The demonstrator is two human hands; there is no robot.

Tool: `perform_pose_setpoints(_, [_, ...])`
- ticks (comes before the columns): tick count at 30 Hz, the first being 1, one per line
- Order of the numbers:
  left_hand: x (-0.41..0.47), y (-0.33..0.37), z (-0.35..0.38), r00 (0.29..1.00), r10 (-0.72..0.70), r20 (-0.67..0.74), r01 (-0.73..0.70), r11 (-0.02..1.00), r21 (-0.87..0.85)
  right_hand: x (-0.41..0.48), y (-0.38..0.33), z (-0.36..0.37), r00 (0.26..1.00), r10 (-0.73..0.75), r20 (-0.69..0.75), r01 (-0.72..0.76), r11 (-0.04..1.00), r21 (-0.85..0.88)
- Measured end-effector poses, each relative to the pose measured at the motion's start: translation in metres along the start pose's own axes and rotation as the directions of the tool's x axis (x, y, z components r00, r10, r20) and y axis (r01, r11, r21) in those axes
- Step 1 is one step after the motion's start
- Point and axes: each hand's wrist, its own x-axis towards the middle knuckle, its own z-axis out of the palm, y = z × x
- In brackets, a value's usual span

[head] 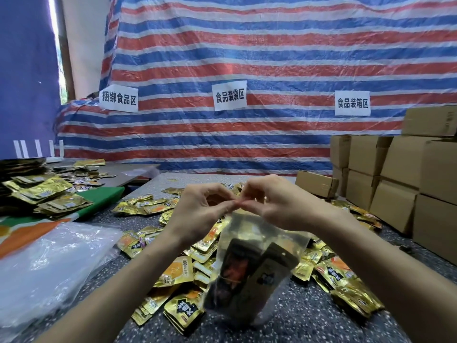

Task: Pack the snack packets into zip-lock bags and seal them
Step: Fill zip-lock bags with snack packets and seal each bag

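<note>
Head camera: the left hand [197, 206] and the right hand [274, 204] are meeting fingertip to fingertip. Both are pinching the top edge of the zip-lock bag [249, 266], which is hanging in the air below them, dark packs showing through it, just above the speckled table [296, 315]. Loose gold snack packets [175, 273] are lying heaped beneath and around the bag, a pile of clear plastic bags [49, 263] is sitting to the left, and cardboard boxes [400, 179] are standing stacked on the right before a striped tarp [235, 58].
</note>
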Motion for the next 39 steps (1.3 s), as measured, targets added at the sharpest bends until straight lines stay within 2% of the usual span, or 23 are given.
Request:
perform_pose_setpoints(6, [-0.007, -0.004, -0.001, 0.994, -0.082, 0.073, 0.078, 0.995, 0.054, -0.003, 0.008, 0.005, 0.994, 0.06, 0.092, -0.066, 0.996, 0.062])
perform_pose_setpoints(10, [-0.007, -0.003, -0.001, 0.991, -0.091, 0.094, 0.081, 0.99, 0.114, -0.002, 0.008, 0.008, 0.997, 0.038, 0.07, -0.04, 0.999, 0.019])
perform_pose_setpoints(16, [-0.006, 0.0, 0.003, 0.996, -0.092, 0.01, 0.09, 0.988, 0.124, 0.001, 0.005, 0.015, 0.998, 0.035, -0.044, -0.035, 0.999, 0.004])
perform_pose_setpoints(20, [-0.012, 0.001, 0.004, 0.994, -0.107, -0.035, 0.108, 0.992, 0.057, -0.003, 0.006, 0.013, 0.998, 0.057, 0.004, -0.057, 0.992, 0.109])
perform_pose_setpoints(26, [-0.011, -0.001, 0.01, 0.984, -0.127, -0.126, 0.125, 0.992, -0.025, -0.011, 0.016, 0.005, 0.997, 0.07, 0.022, -0.072, 0.989, 0.128])
perform_pose_setpoints(33, [-0.013, -0.01, 0.011, 0.974, -0.137, -0.182, 0.131, 0.99, -0.046, -0.025, 0.039, 0.003, 0.991, 0.122, 0.046, -0.129, 0.973, 0.192])
perform_pose_setpoints(39, [-0.013, -0.017, 0.009, 0.965, -0.154, -0.212, 0.152, 0.988, -0.026, -0.038, 0.06, 0.004, 0.99, 0.139, 0.017, -0.14, 0.973, 0.183])
